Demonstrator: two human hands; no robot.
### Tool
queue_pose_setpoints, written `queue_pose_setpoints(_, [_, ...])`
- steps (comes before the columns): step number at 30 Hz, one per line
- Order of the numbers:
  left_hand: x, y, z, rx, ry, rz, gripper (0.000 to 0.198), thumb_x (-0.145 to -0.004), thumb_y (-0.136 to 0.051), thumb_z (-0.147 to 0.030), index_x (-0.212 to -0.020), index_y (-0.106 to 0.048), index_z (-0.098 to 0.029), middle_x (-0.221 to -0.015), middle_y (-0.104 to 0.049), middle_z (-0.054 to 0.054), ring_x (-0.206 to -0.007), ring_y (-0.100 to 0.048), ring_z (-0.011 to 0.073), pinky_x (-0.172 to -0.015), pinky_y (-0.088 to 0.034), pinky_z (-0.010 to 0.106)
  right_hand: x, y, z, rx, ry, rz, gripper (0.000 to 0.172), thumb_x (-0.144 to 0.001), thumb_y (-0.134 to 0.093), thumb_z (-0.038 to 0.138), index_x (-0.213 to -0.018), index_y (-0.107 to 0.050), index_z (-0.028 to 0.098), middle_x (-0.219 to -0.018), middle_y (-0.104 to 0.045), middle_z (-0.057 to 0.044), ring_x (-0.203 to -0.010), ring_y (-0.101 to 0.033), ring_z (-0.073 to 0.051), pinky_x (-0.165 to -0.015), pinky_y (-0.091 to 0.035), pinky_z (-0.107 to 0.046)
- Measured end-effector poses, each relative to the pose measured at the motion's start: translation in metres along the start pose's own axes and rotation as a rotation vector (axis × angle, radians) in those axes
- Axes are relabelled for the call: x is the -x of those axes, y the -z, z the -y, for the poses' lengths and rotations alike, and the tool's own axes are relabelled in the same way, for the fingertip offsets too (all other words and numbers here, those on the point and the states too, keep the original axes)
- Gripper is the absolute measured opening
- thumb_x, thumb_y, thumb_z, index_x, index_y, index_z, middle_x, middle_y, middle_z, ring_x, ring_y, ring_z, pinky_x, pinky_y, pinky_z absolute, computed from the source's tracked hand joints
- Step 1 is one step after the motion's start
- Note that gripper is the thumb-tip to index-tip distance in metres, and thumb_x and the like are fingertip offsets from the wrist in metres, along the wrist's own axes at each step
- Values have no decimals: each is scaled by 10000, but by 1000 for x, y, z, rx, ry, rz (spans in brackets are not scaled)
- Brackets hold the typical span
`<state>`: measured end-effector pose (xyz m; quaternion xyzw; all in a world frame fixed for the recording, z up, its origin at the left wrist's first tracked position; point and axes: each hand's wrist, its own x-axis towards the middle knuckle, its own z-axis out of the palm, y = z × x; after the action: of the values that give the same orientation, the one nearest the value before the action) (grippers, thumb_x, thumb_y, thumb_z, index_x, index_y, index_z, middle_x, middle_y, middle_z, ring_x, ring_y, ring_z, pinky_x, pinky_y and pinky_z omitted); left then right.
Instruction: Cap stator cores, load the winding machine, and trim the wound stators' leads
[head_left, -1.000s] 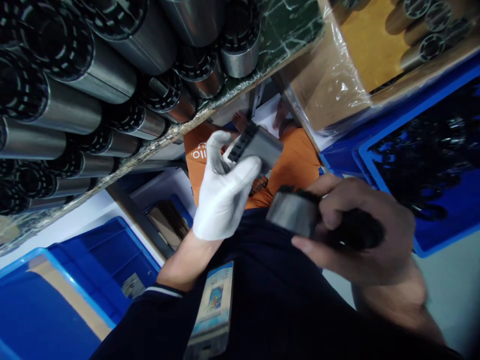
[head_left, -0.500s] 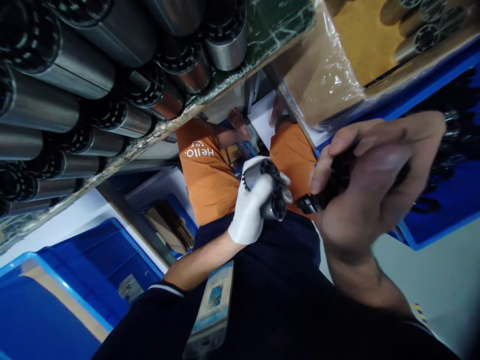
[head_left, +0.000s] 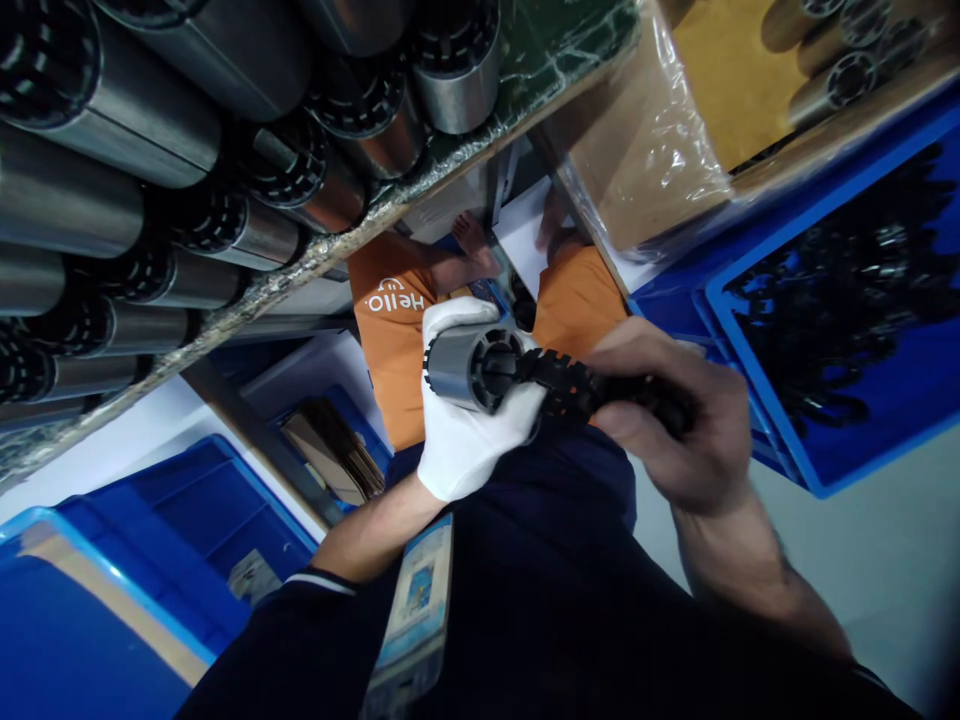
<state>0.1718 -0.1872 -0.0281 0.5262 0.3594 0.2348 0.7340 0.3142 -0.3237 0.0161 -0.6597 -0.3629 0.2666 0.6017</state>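
Note:
My left hand (head_left: 476,425), in a white glove, is closed around a short metal cylinder (head_left: 454,368) with a dark slotted ring at its open end. The cylinder lies on its side, and its open end faces right. Bare, my right hand (head_left: 682,415) grips black toothed plastic rings (head_left: 566,388) between thumb and fingers. One ring is close to the cylinder's open end, beside my left thumb; whether it touches the cylinder I cannot tell. More of the black parts are partly hidden inside my right hand.
Many metal cylinders (head_left: 161,95) lie on the green bench (head_left: 559,45) at upper left. A blue bin (head_left: 817,485) of black parts stands at right. Plastic-covered cardboard (head_left: 637,150) is at upper right, blue crates (head_left: 187,510) at lower left. Someone in orange shorts (head_left: 386,345) is opposite.
My right hand has moved left and down, bringing the black rings to the cylinder. My left hand has shifted left and turned the cylinder's open end to the right.

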Motion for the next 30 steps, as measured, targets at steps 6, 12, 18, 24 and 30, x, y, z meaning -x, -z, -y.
queue_pose_setpoints(6, [5, -6, -14, 310, 131, 232, 659, -939, -764, -841, -1315, -715, -303, -1156, -796, 96, -1128, -812, 351, -1054, -685, 564, 4, 5, 29, 210, 140, -32, 206, -902, -965, 282, -1048, -820, 283, -1376, -818, -88, -1135, -807, -330, -902, -682, -509])
queue_pose_setpoints(12, [12, -4, -23, 273, 93, 203, 530, -1128, -527, -687, -1323, -776, -262, -1394, -746, 102, -1409, -699, 353, -1320, -544, 555, 0, -5, 36, 393, 195, -91, 391, -907, -1021, 349, -1255, -849, 306, -1282, -857, -44, -1077, -829, -284, -993, -723, -478])
queue_pose_setpoints(18, [14, 8, -13, 91, -119, 288, 510, -1184, -415, -622, -1417, -708, -276, -1483, -673, 99, -1528, -600, 357, -1293, -542, 511, 0, -14, 28, 339, 241, -123, 556, -894, -1037, 317, -1414, -842, 332, -1152, -854, -46, -947, -799, -269, -844, -740, -474])
queue_pose_setpoints(24, [16, 13, -23, 28, -123, 374, 452, -1172, -521, -565, -1484, -657, -269, -1423, -663, 99, -1355, -682, 320, -1181, -608, 467, 7, -17, 31, 347, 216, -133, 562, -839, -1077, 360, -1362, -870, 345, -1094, -843, -46, -912, -813, -290, -781, -734, -476])
queue_pose_setpoints(30, [11, 4, -21, 182, 51, 386, 646, -962, -804, -751, -1394, -652, -296, -1399, -661, 93, -1384, -697, 364, -1165, -638, 522, 8, -13, 31, 455, 230, -139, 289, -991, -940, 410, -1261, -858, 349, -1192, -832, -56, -956, -793, -295, -814, -682, -492])
